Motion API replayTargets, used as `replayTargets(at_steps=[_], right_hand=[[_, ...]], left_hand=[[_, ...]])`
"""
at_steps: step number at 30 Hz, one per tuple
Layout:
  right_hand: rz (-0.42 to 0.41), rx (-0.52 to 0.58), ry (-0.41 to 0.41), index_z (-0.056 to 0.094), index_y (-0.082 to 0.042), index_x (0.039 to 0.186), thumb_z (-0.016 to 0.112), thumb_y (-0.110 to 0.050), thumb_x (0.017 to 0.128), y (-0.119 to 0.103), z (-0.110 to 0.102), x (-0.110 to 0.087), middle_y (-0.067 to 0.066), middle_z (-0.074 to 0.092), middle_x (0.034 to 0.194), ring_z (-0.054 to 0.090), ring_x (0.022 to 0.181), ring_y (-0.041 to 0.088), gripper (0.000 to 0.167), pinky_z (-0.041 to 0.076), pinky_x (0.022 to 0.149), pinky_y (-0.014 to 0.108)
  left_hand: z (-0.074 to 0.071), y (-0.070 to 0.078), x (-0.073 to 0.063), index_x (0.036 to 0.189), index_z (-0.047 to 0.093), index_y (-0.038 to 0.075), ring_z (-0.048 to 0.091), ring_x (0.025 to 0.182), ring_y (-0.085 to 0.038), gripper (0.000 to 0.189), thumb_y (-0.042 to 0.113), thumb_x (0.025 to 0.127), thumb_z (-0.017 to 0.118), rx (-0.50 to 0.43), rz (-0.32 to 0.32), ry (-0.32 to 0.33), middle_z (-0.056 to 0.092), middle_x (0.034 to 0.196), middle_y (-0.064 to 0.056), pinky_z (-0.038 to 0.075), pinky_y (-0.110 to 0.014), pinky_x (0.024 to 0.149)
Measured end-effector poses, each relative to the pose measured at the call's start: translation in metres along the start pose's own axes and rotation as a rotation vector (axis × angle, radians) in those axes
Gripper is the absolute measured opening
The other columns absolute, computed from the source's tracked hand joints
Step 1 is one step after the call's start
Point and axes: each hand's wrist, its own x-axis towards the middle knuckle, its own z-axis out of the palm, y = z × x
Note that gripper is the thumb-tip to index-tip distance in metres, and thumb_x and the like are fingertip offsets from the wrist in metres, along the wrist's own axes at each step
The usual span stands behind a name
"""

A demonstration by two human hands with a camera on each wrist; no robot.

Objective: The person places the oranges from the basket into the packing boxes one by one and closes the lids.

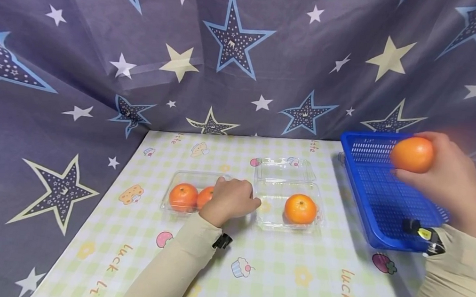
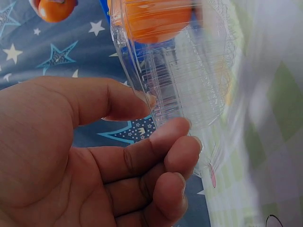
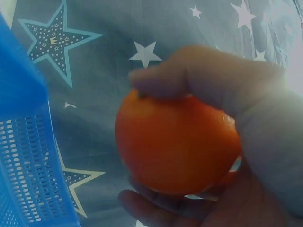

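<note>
My right hand (image 1: 452,181) grips an orange (image 1: 413,155) above the blue plastic basket (image 1: 356,201), thumb and fingers wrapped round the fruit in the right wrist view. With thumb and index finger, my left hand (image 1: 233,197) pinches the left edge of a clear plastic clamshell box (image 1: 272,217). That box lies with its lid (image 1: 283,170) folded back, and a single orange (image 1: 300,209) sits in its right half. Partly behind the left hand is another clear box (image 1: 180,176), holding two oranges (image 1: 183,197), one of them half hidden by the hand.
A checked tablecloth (image 1: 273,279) with printed cupcakes and flowers covers the table. Behind and to the left hangs a dark curtain (image 1: 146,27) with stars. The basket stands at the table's right side, its mesh wall (image 3: 28,161) showing in the right wrist view.
</note>
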Motion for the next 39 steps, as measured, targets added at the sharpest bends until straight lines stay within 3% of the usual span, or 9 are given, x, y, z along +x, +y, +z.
replayTargets(at_steps=[4, 9, 15, 21, 24, 27, 31, 35, 39], right_hand=[[0.027, 0.003, -0.006, 0.044, -0.006, 0.147, 0.091, -0.043, 0.077, -0.01, 0.001, -0.003, 0.031, 0.059, 0.127, 0.056, 0.099, 0.05, 0.092, 0.038, 0.072, 0.05], [0.034, -0.002, -0.016, 0.043, -0.008, 0.147, 0.09, -0.046, 0.077, -0.016, 0.003, -0.005, 0.03, 0.06, 0.125, 0.058, 0.098, 0.05, 0.093, 0.039, 0.07, 0.047], [0.01, 0.013, -0.014, 0.044, -0.007, 0.144, 0.091, -0.047, 0.076, -0.021, 0.005, -0.006, 0.028, 0.061, 0.122, 0.06, 0.095, 0.048, 0.091, 0.04, 0.067, 0.043], [-0.029, 0.021, 0.003, 0.046, -0.005, 0.142, 0.092, -0.044, 0.074, -0.03, 0.007, -0.009, 0.029, 0.061, 0.122, 0.059, 0.095, 0.047, 0.092, 0.041, 0.069, 0.045], [-0.054, 0.023, 0.002, 0.045, -0.005, 0.144, 0.093, -0.043, 0.074, -0.035, 0.008, -0.009, 0.029, 0.059, 0.126, 0.058, 0.096, 0.048, 0.093, 0.042, 0.07, 0.047], [-0.1, 0.025, 0.001, 0.047, -0.004, 0.144, 0.094, -0.039, 0.073, -0.039, 0.01, -0.009, 0.029, 0.056, 0.127, 0.054, 0.1, 0.047, 0.092, 0.04, 0.073, 0.05], [-0.162, 0.022, 0.0, 0.053, -0.003, 0.14, 0.096, -0.035, 0.07, -0.042, 0.015, -0.007, 0.028, 0.055, 0.123, 0.046, 0.107, 0.045, 0.089, 0.036, 0.073, 0.051], [-0.18, 0.012, -0.009, 0.058, -0.007, 0.137, 0.098, -0.034, 0.067, -0.046, 0.02, -0.007, 0.028, 0.052, 0.121, 0.043, 0.11, 0.045, 0.086, 0.036, 0.071, 0.052], [-0.196, 0.006, -0.021, 0.061, -0.011, 0.132, 0.099, -0.033, 0.066, -0.051, 0.025, -0.008, 0.027, 0.05, 0.121, 0.045, 0.107, 0.043, 0.079, 0.039, 0.07, 0.052]], left_hand=[[0.001, -0.001, 0.0, 0.054, 0.058, 0.02, 0.052, 0.062, -0.019, 0.044, 0.043, 0.092, 0.06, 0.0, 0.002, 0.001, 0.051, 0.056, 0.004, 0.035, -0.047, 0.088], [0.001, -0.002, 0.001, 0.058, 0.061, 0.02, 0.053, 0.064, -0.019, 0.041, 0.043, 0.092, 0.06, 0.005, 0.005, 0.005, 0.054, 0.058, 0.004, 0.036, -0.047, 0.089], [0.0, 0.0, 0.0, 0.078, 0.065, 0.018, 0.056, 0.07, -0.02, 0.03, 0.043, 0.093, 0.062, -0.005, 0.0, 0.023, 0.062, 0.071, 0.004, 0.035, -0.045, 0.088], [0.0, 0.001, -0.001, 0.098, 0.067, 0.011, 0.057, 0.071, -0.021, 0.031, 0.041, 0.092, 0.066, -0.013, 0.022, 0.052, 0.064, 0.075, 0.0, 0.035, -0.042, 0.085], [0.0, 0.001, 0.0, 0.113, 0.065, 0.007, 0.062, 0.08, -0.023, 0.038, 0.038, 0.091, 0.068, -0.043, 0.048, 0.071, 0.069, 0.088, -0.003, 0.04, -0.043, 0.09], [0.0, 0.001, 0.0, 0.133, 0.059, -0.002, 0.067, 0.103, -0.028, 0.056, 0.033, 0.091, 0.069, -0.115, 0.069, 0.069, 0.071, 0.115, -0.013, 0.047, -0.046, 0.101], [0.001, 0.002, 0.002, 0.154, 0.037, -0.009, 0.055, 0.136, -0.034, 0.078, 0.031, 0.094, 0.068, -0.217, 0.072, 0.037, 0.054, 0.148, -0.023, 0.043, -0.046, 0.115], [0.002, 0.003, 0.004, 0.156, 0.032, -0.01, 0.045, 0.146, -0.033, 0.081, 0.03, 0.094, 0.067, -0.269, 0.067, 0.02, 0.046, 0.156, -0.025, 0.036, -0.044, 0.121], [0.005, 0.005, 0.005, 0.157, 0.031, -0.009, 0.045, 0.145, -0.032, 0.082, 0.03, 0.094, 0.067, -0.343, 0.065, 0.016, 0.043, 0.157, -0.026, 0.035, -0.043, 0.122]])
